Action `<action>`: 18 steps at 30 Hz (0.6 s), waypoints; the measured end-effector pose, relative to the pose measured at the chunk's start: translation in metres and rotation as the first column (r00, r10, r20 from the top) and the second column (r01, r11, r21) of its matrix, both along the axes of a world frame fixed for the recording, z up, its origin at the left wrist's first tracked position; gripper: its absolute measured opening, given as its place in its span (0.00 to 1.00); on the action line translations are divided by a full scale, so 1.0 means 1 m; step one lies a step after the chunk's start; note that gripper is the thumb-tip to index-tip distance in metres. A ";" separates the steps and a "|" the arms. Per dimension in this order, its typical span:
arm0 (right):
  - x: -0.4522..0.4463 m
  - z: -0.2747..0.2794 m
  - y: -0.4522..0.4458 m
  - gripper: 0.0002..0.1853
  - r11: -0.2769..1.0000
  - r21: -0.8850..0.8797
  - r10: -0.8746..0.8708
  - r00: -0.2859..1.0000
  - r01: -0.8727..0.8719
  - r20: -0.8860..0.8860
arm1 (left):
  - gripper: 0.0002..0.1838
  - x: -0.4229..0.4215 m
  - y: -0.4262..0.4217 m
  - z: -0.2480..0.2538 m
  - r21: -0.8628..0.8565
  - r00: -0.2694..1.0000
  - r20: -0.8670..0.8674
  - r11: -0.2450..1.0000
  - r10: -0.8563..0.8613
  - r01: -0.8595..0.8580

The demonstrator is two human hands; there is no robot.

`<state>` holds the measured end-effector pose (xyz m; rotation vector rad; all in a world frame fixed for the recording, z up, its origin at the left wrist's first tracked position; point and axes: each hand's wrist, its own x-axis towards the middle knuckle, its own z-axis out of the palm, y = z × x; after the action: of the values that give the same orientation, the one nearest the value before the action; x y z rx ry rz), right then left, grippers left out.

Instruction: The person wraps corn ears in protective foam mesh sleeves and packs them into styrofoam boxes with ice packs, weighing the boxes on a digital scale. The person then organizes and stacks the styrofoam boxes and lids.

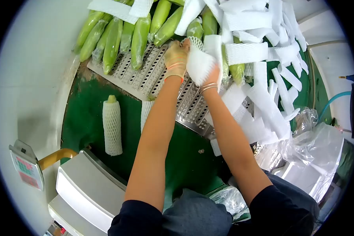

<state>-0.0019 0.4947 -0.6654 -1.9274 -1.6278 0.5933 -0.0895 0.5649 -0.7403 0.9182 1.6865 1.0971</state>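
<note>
My left hand (pixel 177 59), in a yellowish glove with orange stripes, has its fingers closed at the edge of a white foam net sleeve (pixel 200 65). The sleeve covers most of my right hand (pixel 213 76), whose fingers are hidden inside or behind it. Both hands are above a perforated metal tray (pixel 131 78). Green, plastic-wrapped long vegetables (pixel 141 41) lie beyond and to the left of my hands. Another such vegetable in a foam net (pixel 112 126) lies on the green surface (pixel 84 114) at the left.
Many flat white foam sleeves (pixel 247 53) are heaped at the right. Clear plastic bags (pixel 318 145) lie at the lower right. A scale with a white platform (pixel 82 181) and a display (pixel 27 169) stands at the lower left. Another netted piece (pixel 146 112) lies beside my left forearm.
</note>
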 end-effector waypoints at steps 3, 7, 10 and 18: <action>0.020 -0.091 -0.006 0.15 0.924 0.368 0.043 0.985 -0.104 0.168 | 0.21 -0.005 -0.039 0.048 -0.137 0.957 0.099 0.949 -0.271 0.283; 0.017 0.082 -0.089 0.15 0.984 -0.120 0.087 0.937 -0.135 -0.337 | 0.11 -0.022 -0.152 0.109 0.214 0.817 0.083 0.811 -0.571 0.545; 0.016 0.098 -0.122 0.15 0.956 -0.164 0.113 0.820 -0.244 -0.561 | 0.15 -0.023 -0.234 0.119 0.180 0.850 0.431 0.952 -0.303 0.248; -0.012 0.021 -0.086 0.11 0.943 -0.324 -0.237 0.525 -0.078 -0.817 | 0.29 -0.032 -0.212 0.084 0.213 0.961 0.266 0.977 -0.073 0.015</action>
<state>-0.0138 0.4085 -0.6443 -1.4526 -0.7971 1.5584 -0.1215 0.3529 -0.6568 0.8843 1.3376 1.3251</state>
